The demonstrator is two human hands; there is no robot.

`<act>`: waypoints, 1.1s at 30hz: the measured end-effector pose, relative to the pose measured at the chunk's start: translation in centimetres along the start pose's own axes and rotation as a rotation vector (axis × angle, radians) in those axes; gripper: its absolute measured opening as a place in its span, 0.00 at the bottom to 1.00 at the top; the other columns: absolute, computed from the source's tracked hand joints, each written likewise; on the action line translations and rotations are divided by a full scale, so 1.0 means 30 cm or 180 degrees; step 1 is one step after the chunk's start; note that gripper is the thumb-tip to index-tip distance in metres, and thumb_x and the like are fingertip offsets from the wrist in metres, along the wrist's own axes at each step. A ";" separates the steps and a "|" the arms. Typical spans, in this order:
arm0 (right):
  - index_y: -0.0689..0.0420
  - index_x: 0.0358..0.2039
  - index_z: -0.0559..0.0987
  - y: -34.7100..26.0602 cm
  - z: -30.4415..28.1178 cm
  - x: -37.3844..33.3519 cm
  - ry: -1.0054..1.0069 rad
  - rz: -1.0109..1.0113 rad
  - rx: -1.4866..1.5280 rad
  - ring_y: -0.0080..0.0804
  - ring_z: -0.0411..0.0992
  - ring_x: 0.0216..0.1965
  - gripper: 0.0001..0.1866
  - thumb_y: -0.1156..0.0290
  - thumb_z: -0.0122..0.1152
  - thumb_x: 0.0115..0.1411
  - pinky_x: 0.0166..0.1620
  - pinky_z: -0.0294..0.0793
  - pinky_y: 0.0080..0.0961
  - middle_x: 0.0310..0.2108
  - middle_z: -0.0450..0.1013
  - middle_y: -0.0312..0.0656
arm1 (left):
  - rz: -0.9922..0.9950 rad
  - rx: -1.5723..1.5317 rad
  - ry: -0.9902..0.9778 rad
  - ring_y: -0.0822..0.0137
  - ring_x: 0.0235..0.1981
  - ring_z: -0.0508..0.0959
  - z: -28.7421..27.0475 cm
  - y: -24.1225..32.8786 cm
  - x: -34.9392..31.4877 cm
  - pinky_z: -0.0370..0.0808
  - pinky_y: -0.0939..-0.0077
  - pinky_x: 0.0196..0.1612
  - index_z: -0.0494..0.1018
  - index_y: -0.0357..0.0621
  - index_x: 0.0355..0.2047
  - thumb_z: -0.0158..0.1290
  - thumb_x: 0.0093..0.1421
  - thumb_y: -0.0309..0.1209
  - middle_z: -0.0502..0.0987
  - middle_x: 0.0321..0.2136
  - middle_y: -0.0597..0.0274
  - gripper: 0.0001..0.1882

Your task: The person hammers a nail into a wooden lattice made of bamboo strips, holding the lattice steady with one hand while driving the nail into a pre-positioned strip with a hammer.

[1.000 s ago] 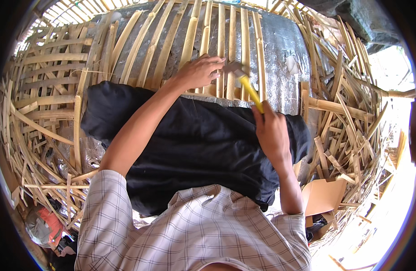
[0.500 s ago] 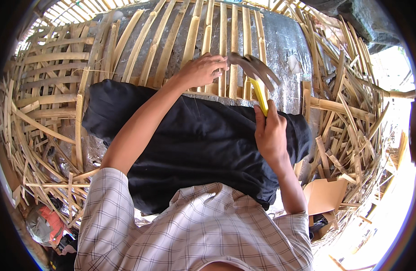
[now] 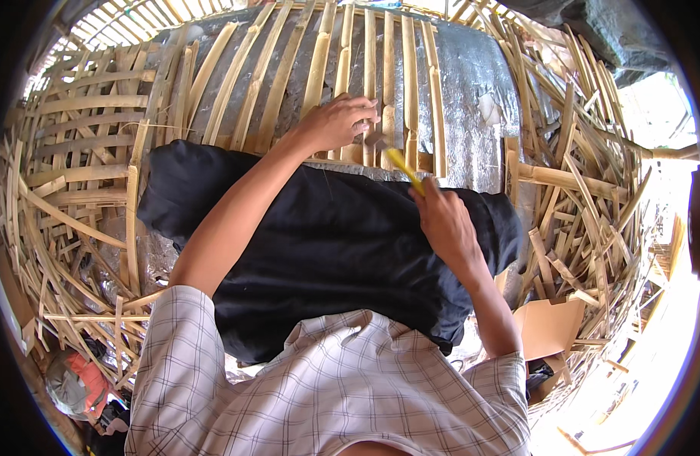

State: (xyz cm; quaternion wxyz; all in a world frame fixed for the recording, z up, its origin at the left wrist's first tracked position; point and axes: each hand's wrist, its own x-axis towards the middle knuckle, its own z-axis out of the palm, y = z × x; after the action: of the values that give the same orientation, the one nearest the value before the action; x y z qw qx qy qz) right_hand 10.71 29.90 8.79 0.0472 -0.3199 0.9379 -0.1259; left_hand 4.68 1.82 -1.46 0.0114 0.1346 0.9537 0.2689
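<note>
My right hand (image 3: 447,222) is closed around the yellow handle of a claw hammer (image 3: 405,169). Its dark head, slightly blurred, is down at the lower part of a bamboo slat (image 3: 369,68), just below my left fingertips. My left hand (image 3: 338,123) rests over the slats with its fingers bent and drawn together; whatever they pinch is too small or hidden to make out. The slats run side by side away from me, spaced apart, over a shiny grey sheet (image 3: 471,99). Black cloth (image 3: 327,243) covers my lap beneath both forearms.
Woven bamboo strips (image 3: 91,144) stand at the left. A tangled heap of split bamboo pieces (image 3: 585,228) fills the right side, with an open cardboard box (image 3: 547,327) below it. A red and grey bundle (image 3: 80,380) lies at the lower left.
The hammer has swung down and to the left, its head now close to my left fingertips. My right hand has turned with it; my left hand has stayed nearly in place.
</note>
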 end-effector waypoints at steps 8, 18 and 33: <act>0.64 0.39 0.71 -0.066 -0.042 0.002 0.0783 0.0211 0.0996 0.62 0.75 0.22 0.11 0.72 0.63 0.70 0.23 0.73 0.49 0.18 0.73 0.58 | -0.0051 0.0084 -0.0091 0.58 0.64 0.74 0.024 -0.019 -0.004 0.76 0.57 0.66 0.78 0.57 0.56 0.50 0.72 0.36 0.71 0.67 0.69 0.15; 0.62 0.36 0.69 -0.120 -0.061 -0.023 0.0578 0.0297 0.1245 0.65 0.75 0.25 0.14 0.66 0.61 0.72 0.25 0.70 0.54 0.21 0.74 0.60 | -0.0188 -0.0016 0.0019 0.59 0.65 0.74 0.001 0.004 -0.015 0.78 0.56 0.64 0.79 0.58 0.54 0.49 0.74 0.39 0.71 0.67 0.72 0.13; 0.63 0.38 0.69 -0.080 0.064 -0.054 0.0048 0.0717 0.0749 0.64 0.75 0.25 0.13 0.67 0.60 0.72 0.26 0.71 0.54 0.20 0.73 0.59 | -0.0074 -0.0025 -0.0147 0.62 0.68 0.71 0.012 -0.020 0.001 0.75 0.55 0.67 0.78 0.56 0.57 0.46 0.75 0.41 0.70 0.68 0.72 0.17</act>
State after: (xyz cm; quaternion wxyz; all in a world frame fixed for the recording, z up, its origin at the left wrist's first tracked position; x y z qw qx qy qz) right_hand 13.72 28.66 7.58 0.0911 -0.2039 0.9469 -0.2312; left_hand 4.55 1.53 -2.07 0.0371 0.1297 0.9536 0.2693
